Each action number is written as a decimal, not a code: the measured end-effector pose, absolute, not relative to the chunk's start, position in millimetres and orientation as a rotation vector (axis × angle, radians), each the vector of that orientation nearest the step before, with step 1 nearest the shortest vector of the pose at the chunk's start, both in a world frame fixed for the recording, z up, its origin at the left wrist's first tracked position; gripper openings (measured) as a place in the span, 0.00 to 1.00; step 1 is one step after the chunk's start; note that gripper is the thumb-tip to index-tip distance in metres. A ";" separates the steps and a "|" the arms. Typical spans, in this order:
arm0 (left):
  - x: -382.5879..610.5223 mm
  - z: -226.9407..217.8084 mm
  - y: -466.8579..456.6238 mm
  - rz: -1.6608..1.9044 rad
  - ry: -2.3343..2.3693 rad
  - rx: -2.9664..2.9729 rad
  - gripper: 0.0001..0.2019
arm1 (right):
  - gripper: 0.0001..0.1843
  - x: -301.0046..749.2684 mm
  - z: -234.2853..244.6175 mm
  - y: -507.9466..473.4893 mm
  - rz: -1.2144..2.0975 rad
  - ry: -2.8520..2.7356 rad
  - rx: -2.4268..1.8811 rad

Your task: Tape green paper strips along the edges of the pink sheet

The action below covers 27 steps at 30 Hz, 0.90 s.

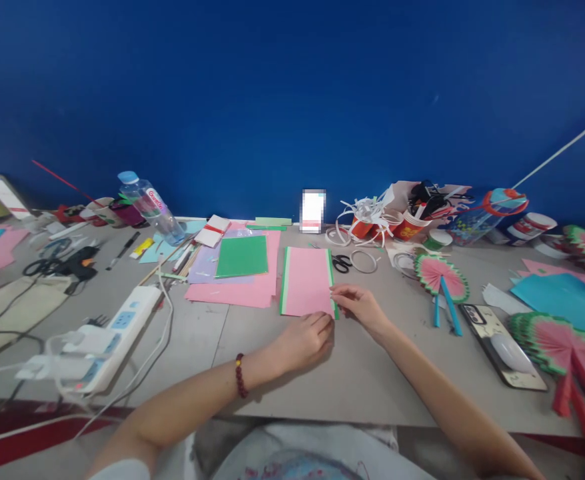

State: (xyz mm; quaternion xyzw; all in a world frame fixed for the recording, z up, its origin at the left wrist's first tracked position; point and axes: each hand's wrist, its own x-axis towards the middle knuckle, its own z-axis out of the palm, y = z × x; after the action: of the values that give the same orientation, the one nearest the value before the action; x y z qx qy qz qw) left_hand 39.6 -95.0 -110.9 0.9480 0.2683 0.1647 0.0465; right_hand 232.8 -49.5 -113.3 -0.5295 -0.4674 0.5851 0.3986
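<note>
A pink paper sheet (306, 280) with green strips along its two long edges lies on the grey table (362, 373) in front of me. My left hand (306, 341) is curled, its fingertips pinching the sheet's near right corner. My right hand (360, 305) pinches the same corner's right green edge from the other side. Both hands touch the sheet and sit close together. A beaded bracelet (240, 375) is on my left wrist.
Pink, purple and green sheets (242, 267) lie left of the sheet. Scissors (341, 263) lie behind it. A power strip (117, 330) with cables is at left. Watermelon paper fans (440, 277) and a phone (502, 337) are at right; cups and a bottle (150, 207) stand at the back.
</note>
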 end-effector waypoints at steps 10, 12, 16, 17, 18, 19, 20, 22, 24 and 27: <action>35.4 -115.9 -96.0 0.518 0.841 2.997 0.14 | 0.19 236.6 -120.8 -49.2 1.370 -1.418 -1.384; 35.5 -115.2 -97.2 0.518 0.857 3.021 0.14 | 0.17 236.3 -119.2 -49.8 1.323 -1.462 -1.392; 35.9 -115.6 -98.5 0.517 0.884 3.046 0.14 | 0.14 236.4 -116.8 -50.6 1.318 -1.520 -1.403; 35.9 -116.2 -98.6 0.521 0.888 3.045 0.14 | 0.14 236.6 -116.7 -50.6 1.313 -1.536 -1.401; 35.7 -117.0 -98.6 0.523 0.888 3.044 0.14 | 0.14 236.9 -116.8 -50.7 1.300 -1.556 -1.401; 35.5 -117.8 -98.6 0.524 0.884 3.043 0.14 | 0.14 237.1 -117.2 -50.6 1.279 -1.577 -1.402; 35.2 -118.4 -98.6 0.524 0.881 3.042 0.14 | 0.14 237.4 -117.7 -50.5 1.260 -1.596 -1.404; 34.5 -119.1 -98.6 0.522 0.876 3.034 0.14 | 0.14 237.6 -119.0 -50.3 1.238 -1.606 -1.411; 34.1 -118.7 -98.7 0.522 0.879 3.017 0.14 | 0.15 237.3 -120.2 -50.1 1.245 -1.565 -1.415; 34.1 -117.4 -98.9 0.529 0.881 2.999 0.13 | 0.19 236.1 -120.4 -50.3 1.281 -1.483 -1.379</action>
State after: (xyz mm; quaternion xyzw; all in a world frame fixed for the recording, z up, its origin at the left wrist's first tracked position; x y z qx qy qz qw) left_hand 34.1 -98.9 -117.4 0.9459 0.2779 0.1670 -0.0142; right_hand 236.1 -50.3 -120.4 -0.5359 -0.5765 0.4978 0.3641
